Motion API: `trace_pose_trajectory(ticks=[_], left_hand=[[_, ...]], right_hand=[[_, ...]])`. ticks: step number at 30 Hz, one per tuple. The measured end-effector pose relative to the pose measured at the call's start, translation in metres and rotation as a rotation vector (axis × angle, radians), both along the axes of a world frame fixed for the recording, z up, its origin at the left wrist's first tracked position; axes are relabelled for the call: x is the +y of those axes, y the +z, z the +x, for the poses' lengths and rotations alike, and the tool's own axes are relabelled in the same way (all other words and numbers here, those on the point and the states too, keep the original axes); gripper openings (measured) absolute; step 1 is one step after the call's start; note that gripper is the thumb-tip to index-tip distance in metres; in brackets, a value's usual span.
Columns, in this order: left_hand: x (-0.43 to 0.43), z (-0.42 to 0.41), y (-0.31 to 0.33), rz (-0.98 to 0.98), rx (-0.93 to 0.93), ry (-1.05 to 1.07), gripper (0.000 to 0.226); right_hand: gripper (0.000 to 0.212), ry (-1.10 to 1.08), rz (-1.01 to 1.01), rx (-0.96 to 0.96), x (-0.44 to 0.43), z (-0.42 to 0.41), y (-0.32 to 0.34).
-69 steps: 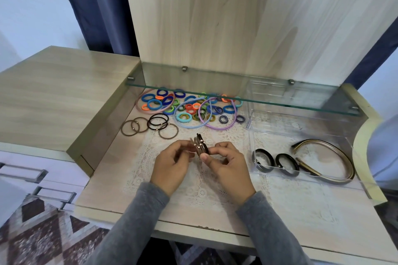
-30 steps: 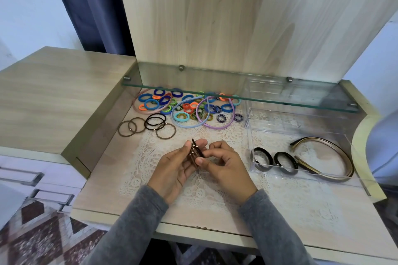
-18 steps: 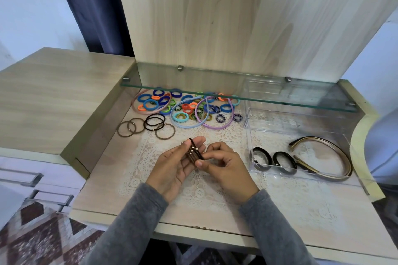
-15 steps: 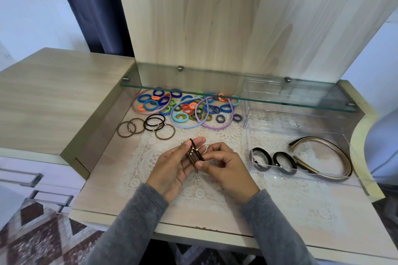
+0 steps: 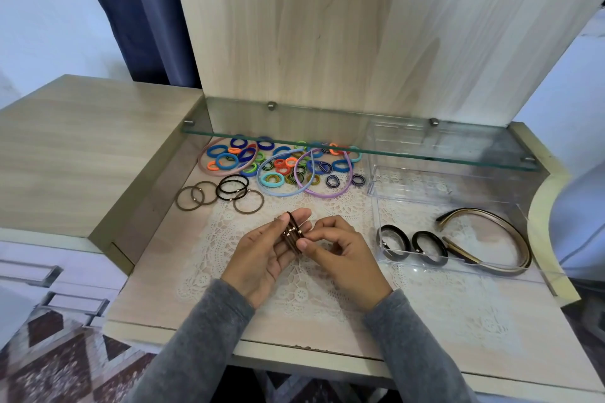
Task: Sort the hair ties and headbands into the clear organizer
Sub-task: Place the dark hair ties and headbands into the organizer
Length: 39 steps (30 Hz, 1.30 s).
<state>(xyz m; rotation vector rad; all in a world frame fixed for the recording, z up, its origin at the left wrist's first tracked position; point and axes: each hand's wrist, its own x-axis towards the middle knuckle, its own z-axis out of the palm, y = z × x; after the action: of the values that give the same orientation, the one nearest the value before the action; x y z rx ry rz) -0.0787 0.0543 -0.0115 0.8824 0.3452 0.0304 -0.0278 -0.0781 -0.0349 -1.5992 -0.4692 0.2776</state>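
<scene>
Over the lace mat [image 5: 229,271], a bundle of brown hair ties [image 5: 292,232] is stood on edge between both hands, gathered, it seems, so the set can be dropped in together. At the left hand [image 5: 262,258] the grip is nearly flat, fingers straight behind the bundle; at the right hand [image 5: 340,258] it is closed, the bundle pinched by thumb and forefinger. Just right, the clear organizer [image 5: 451,198] is set, black ties [image 5: 429,260] and a gold headband [image 5: 481,211] laid in its front compartment.
</scene>
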Motion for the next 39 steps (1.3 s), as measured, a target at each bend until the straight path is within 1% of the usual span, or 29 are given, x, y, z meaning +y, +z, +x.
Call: trace_pose_trajectory(ticks=[3,5,12,17,20,23,27,29,31,33,35,37,39], left_hand=[[-0.001,-0.001,-0.001,0.020,0.002,-0.006,0.036],[-0.002,-0.001,-0.002,0.025,0.007,-0.004,0.034],[-0.003,-0.004,-0.001,0.103,-0.002,-0.047,0.031],[-0.003,-0.004,0.000,0.094,-0.008,-0.032,0.042],[-0.002,-0.003,0.003,0.058,0.007,-0.034,0.047],[0.000,-0.001,0.006,0.033,-0.002,-0.053,0.053],[0.001,0.006,0.014,0.063,-0.032,-0.080,0.057],[0.001,0.010,0.021,0.065,-0.048,-0.104,0.057],[0.003,0.014,0.030,0.006,-0.053,-0.117,0.056],[0.004,0.019,0.036,-0.108,-0.048,-0.140,0.053],[0.004,0.025,0.041,-0.187,-0.017,-0.178,0.047],[0.003,0.032,0.045,-0.195,0.055,-0.250,0.036],[0.005,0.039,0.049,-0.110,0.131,-0.347,0.022]], right_hand=[[0.008,-0.001,0.010,0.002,-0.001,0.001,0.002],[0.008,-0.005,0.019,-0.004,-0.002,0.002,0.003],[0.009,0.003,-0.039,-0.064,-0.003,0.006,0.007],[0.004,0.028,-0.081,-0.046,-0.003,0.007,0.005],[0.009,0.019,-0.141,-0.044,-0.002,0.006,0.002],[0.013,0.063,-0.136,-0.024,-0.002,0.004,0.003],[0.018,0.046,-0.200,-0.082,-0.003,0.004,0.010],[0.019,0.021,-0.222,-0.127,-0.005,0.005,0.018],[0.015,-0.008,-0.225,-0.177,-0.008,0.008,0.028],[0.014,-0.027,-0.247,-0.280,-0.014,0.013,0.039],[0.013,-0.049,-0.304,-0.422,-0.023,0.022,0.047],[0.015,-0.071,-0.397,-0.559,-0.034,0.028,0.054],[0.016,-0.077,-0.478,-0.694,-0.045,0.032,0.059]])
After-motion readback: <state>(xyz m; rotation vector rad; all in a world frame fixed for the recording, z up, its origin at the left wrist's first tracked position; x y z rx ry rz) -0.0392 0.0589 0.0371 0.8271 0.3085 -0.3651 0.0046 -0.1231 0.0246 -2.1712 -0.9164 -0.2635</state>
